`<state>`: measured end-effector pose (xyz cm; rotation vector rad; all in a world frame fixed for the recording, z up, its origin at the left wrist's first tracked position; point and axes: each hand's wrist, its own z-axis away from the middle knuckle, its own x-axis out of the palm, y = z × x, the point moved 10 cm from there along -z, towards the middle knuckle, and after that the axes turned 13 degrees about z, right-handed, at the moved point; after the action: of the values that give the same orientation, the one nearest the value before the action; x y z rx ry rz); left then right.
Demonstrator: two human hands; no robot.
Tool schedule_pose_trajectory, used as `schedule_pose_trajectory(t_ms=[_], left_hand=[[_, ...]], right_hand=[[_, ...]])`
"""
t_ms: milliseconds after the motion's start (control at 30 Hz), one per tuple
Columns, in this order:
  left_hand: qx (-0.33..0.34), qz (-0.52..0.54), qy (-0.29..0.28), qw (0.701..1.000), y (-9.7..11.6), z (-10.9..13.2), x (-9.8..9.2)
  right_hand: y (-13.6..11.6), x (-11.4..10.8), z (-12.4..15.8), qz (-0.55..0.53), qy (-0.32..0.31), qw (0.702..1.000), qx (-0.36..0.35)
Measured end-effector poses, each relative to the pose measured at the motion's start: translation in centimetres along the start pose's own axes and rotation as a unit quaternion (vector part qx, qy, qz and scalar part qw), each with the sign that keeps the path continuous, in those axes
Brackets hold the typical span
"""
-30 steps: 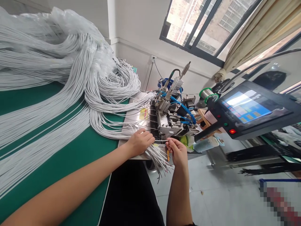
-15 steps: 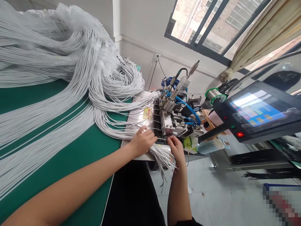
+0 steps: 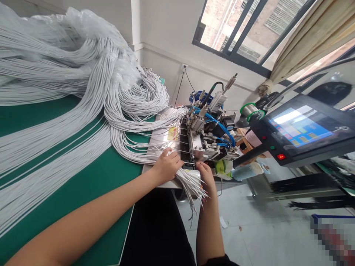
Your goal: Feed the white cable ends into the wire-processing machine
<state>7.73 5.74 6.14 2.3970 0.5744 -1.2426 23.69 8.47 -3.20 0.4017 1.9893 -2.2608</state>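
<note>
White cables (image 3: 190, 181) run in a bunch under my left hand (image 3: 168, 164), their stripped ends fanning out over the table's front edge. That hand is closed on a cable, its fingertips near the machine's front. My right hand (image 3: 205, 173) pinches the tip of a single white cable (image 3: 189, 163), which stretches between both hands at the near end of the soldering machine (image 3: 198, 142). More cables lie side by side across the metal plate (image 3: 158, 142) into the machine's dark rail (image 3: 184, 135).
Large heaps of white cable (image 3: 91, 85) with plastic wrapping cover the green table (image 3: 91, 177) to the left. A control screen (image 3: 301, 125) stands at the right on an arm. Behind it sits a solder wire spool (image 3: 251, 111). A blue-tinted bottle (image 3: 247, 170) is beside the machine.
The view has shifted slightly. My right hand has moved a little to the left, toward the machine's near end, while my left hand keeps nearly the same place.
</note>
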Motion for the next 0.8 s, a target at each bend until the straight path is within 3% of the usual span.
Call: schedule_pose_trajectory(t_ms=[233,367,500,633,800], left_hand=[[0.0,0.006,-0.006,1.0,-0.1,0.2,0.2],[-0.024,0.014,-0.018,0.999,-0.6,0.3,0.3],[-0.042,0.013,0.006,0.999,-1.0,0.3,-0.1],[0.07,0.029,0.051,0.996,1.2,0.5,-1.1],[0.165,0.037,0.059,0.984,3.4,0.7,-2.0]], right_hand=[[0.8,-1.4,1.3,0.007,0.035,0.999,-0.013],[0.3,-2.5,2.3,0.005,0.058,0.998,-0.029],[-0.5,-3.9,3.9,0.003,0.083,0.996,-0.041],[-1.7,-5.1,6.0,0.077,0.084,0.991,-0.064],[-4.2,-4.4,8.3,0.208,0.001,0.97,-0.126]])
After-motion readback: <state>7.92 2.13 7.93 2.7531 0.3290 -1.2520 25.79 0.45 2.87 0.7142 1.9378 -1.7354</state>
